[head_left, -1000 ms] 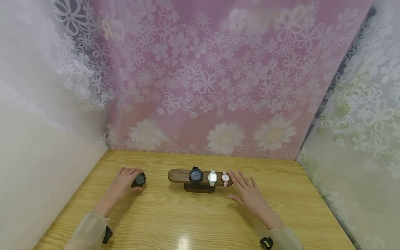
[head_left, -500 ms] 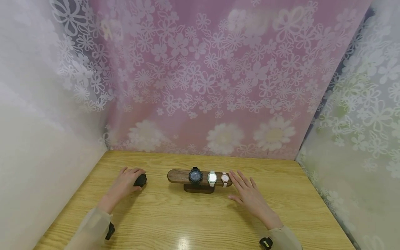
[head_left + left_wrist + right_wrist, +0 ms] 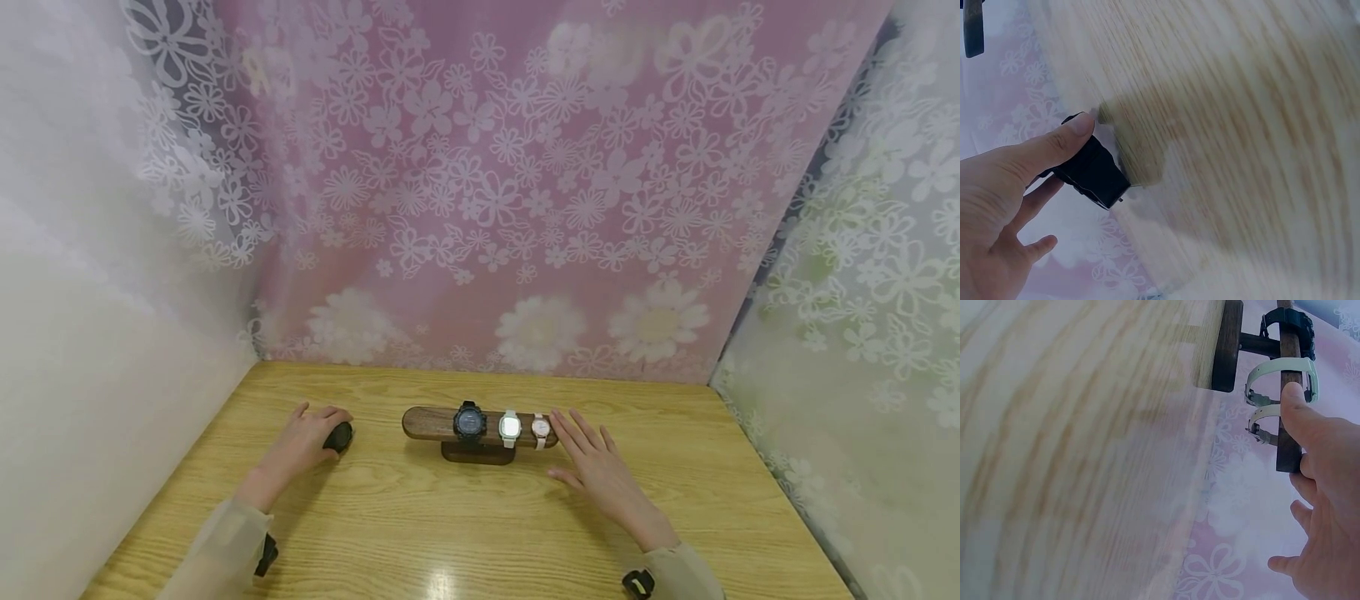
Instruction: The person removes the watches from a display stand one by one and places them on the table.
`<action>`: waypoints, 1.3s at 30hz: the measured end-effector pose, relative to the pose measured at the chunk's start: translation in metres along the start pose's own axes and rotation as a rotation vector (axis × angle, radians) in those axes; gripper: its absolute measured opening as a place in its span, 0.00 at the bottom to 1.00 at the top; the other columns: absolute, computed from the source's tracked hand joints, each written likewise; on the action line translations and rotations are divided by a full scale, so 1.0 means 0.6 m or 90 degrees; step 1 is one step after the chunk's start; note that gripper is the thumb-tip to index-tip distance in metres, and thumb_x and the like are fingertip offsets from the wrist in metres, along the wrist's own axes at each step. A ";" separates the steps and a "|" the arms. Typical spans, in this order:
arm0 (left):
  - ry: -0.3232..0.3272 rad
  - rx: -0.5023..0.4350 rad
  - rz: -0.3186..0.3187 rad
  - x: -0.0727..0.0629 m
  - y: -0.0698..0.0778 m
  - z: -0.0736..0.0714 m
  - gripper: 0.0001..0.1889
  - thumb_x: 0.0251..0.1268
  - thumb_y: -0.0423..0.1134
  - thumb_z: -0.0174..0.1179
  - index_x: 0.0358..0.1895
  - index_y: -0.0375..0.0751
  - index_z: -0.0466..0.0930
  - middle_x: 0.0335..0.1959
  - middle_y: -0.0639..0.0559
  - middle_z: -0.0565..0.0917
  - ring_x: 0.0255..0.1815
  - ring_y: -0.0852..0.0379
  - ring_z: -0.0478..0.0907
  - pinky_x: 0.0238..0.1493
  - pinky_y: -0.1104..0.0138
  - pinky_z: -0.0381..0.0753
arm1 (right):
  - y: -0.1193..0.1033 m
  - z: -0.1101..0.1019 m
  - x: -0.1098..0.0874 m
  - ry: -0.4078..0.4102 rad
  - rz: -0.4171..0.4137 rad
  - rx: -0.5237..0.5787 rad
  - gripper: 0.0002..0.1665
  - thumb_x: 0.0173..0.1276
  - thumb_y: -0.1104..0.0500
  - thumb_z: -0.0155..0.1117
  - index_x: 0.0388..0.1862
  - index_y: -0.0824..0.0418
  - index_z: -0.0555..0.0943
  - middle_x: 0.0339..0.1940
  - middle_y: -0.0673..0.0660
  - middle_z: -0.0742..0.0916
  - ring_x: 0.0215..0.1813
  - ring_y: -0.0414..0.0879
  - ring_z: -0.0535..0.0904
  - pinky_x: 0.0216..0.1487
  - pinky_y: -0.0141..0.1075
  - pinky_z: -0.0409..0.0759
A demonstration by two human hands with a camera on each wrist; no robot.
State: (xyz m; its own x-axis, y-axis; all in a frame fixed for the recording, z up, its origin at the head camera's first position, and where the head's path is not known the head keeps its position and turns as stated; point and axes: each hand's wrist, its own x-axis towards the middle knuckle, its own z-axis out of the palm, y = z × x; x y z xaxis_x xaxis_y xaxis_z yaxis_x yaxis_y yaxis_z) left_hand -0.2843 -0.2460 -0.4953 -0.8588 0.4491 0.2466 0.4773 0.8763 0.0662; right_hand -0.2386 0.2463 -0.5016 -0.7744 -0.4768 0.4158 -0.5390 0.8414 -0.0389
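Observation:
My left hand (image 3: 294, 446) pinches a black wristwatch (image 3: 340, 437) between thumb and fingers, left of a dark wooden watch stand (image 3: 429, 423). In the left wrist view the thumb lies along the black band (image 3: 1094, 172), and the table is just beneath it. Around the stand's bar sit a chunky black watch (image 3: 470, 422), a pale green square watch (image 3: 510, 427) and a small watch with a light band (image 3: 541, 427). My right hand (image 3: 603, 471) is at the bar's right end with straight, spread fingers, its fingertips right at the wood (image 3: 1289, 450).
The stand's base (image 3: 477, 452) rests on a light wood-grain table (image 3: 420, 525). Behind the table hangs a pink flowered curtain (image 3: 465, 208), with a pale wall (image 3: 112, 375) on the left and a flowered white sheet (image 3: 862, 400) on the right. Each wrist wears a black strap.
My left hand has shifted slightly right with the black wristwatch, whose face has turned away from the head view. The right hand and the stand have stayed in place.

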 end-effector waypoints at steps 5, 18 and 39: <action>-0.009 -0.003 0.001 -0.002 0.003 -0.001 0.34 0.42 0.36 0.81 0.59 0.37 0.81 0.58 0.39 0.82 0.54 0.40 0.83 0.64 0.31 0.66 | 0.001 0.000 0.000 -0.009 0.004 -0.005 0.52 0.65 0.45 0.72 0.80 0.62 0.61 0.81 0.59 0.65 0.78 0.63 0.60 0.71 0.70 0.61; -0.007 -0.007 0.013 -0.007 0.001 0.003 0.39 0.46 0.35 0.80 0.67 0.34 0.76 0.64 0.36 0.79 0.59 0.38 0.80 0.64 0.32 0.68 | 0.000 0.000 0.001 -0.014 0.009 0.013 0.51 0.65 0.47 0.73 0.81 0.62 0.61 0.80 0.61 0.66 0.79 0.63 0.59 0.72 0.70 0.59; 0.195 -0.033 0.025 -0.008 0.022 0.006 0.31 0.57 0.43 0.76 0.64 0.38 0.79 0.57 0.41 0.85 0.54 0.41 0.83 0.65 0.40 0.73 | 0.001 0.000 0.000 -0.009 0.003 -0.001 0.52 0.64 0.46 0.73 0.80 0.65 0.62 0.80 0.60 0.65 0.79 0.63 0.60 0.71 0.70 0.60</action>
State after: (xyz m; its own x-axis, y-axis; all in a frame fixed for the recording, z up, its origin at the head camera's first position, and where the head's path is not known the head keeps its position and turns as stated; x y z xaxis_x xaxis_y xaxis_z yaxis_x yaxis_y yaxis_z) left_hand -0.2742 -0.2359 -0.4990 -0.7467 0.4025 0.5296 0.5249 0.8456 0.0973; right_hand -0.2386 0.2468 -0.5015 -0.7817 -0.4759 0.4029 -0.5342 0.8445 -0.0389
